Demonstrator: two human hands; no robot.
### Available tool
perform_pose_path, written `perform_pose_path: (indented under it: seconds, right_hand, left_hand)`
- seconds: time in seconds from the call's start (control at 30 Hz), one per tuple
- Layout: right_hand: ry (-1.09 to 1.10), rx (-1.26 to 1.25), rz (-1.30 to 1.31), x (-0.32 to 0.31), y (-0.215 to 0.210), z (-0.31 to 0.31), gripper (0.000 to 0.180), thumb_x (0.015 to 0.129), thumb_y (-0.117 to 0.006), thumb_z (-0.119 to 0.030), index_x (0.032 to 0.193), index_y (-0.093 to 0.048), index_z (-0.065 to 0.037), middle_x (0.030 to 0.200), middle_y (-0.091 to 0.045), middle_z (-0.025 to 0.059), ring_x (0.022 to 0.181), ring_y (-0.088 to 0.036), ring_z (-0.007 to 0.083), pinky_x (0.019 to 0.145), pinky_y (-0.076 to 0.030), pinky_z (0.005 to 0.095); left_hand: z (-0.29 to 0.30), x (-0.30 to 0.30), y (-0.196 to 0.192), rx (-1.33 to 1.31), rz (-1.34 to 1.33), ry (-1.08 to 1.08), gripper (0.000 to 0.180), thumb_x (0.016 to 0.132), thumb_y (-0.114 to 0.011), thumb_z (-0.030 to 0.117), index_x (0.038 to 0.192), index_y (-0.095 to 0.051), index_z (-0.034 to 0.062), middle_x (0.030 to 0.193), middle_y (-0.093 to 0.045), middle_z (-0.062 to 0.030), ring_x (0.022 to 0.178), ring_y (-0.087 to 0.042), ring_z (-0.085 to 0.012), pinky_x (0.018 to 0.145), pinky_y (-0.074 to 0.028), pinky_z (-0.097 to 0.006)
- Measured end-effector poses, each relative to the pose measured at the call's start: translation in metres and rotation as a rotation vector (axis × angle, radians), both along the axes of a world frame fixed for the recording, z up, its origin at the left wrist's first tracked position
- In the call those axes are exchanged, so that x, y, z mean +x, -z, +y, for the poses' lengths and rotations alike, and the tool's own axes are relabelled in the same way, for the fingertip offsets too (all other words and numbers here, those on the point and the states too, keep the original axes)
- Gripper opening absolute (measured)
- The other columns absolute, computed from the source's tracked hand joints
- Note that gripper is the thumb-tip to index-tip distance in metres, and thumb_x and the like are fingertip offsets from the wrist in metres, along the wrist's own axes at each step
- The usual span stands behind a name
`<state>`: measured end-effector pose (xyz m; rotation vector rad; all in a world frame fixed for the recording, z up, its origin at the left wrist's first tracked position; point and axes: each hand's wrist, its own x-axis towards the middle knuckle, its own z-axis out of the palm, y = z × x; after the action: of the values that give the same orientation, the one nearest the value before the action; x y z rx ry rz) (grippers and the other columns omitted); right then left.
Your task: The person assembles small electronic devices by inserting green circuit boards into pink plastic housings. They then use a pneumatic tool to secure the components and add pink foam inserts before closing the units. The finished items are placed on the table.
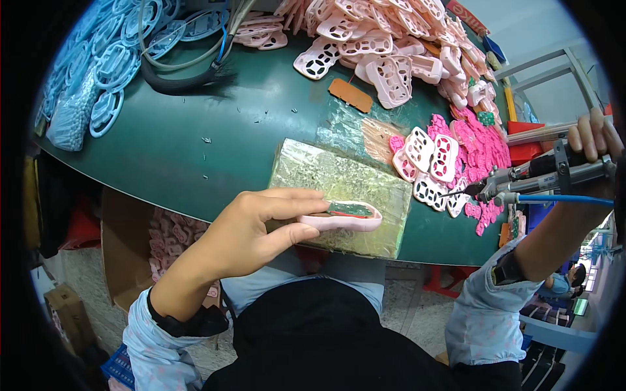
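My left hand (261, 225) pinches a pale pink plastic shell (349, 223) by its left end, thumb in front and fingers behind. The shell stands tilted over a tape-wrapped yellowish block (385, 202), and a green board with a red wire shows inside it. At the far right my right hand (595, 135) is closed around a power screwdriver (525, 173) with a blue hose, its thin dark bit pointing left. The bit's tip is over several white-and-pink oval shell pieces (430, 189) beside the block. Part of the right hand is hidden behind the tool.
Pale pink shells (391, 45) are heaped at the back of the green table (248, 150). Bright pink keypads (482, 140) lie at the right, blue plastic frames (120, 65) at the far left. A black wire bundle (182, 81) and an orange card (350, 95) lie behind the block.
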<state>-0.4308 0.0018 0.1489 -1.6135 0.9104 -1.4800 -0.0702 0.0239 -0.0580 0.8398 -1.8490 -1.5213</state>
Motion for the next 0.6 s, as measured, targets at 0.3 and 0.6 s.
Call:
perform_pose_path:
  seconds: [0.3,0.6]
  right_hand:
    - [0.09,-0.104,0.052,-0.006,0.032,-0.035,0.045,0.096,-0.057,-0.023,0.126,-0.048,0.011,0.081,-0.038,0.0005,0.069,-0.042,0.0096,0.07,-0.039,0.0287]
    - [0.135,-0.242,0.119,0.016,0.012,-0.061,0.036,0.091,-0.064,-0.025,0.114,-0.055,0.0,0.091,-0.064,0.0105,0.081,-0.066,0.0184,0.069,-0.055,0.0285]
  left_hand:
    - [0.004,-0.021,0.004,-0.636,-0.305,-0.039,0.039,0.068,-0.081,0.009,0.104,-0.068,0.0051,0.134,-0.055,-0.016,0.121,-0.052,-0.0387,0.097,-0.046,-0.043]
    - [-0.068,-0.112,-0.018,-0.783,-0.419,-0.024,0.025,0.074,-0.078,0.017,0.091,-0.067,0.0008,0.097,-0.062,-0.0145,0.095,-0.058,-0.0344,0.084,-0.048,-0.042]
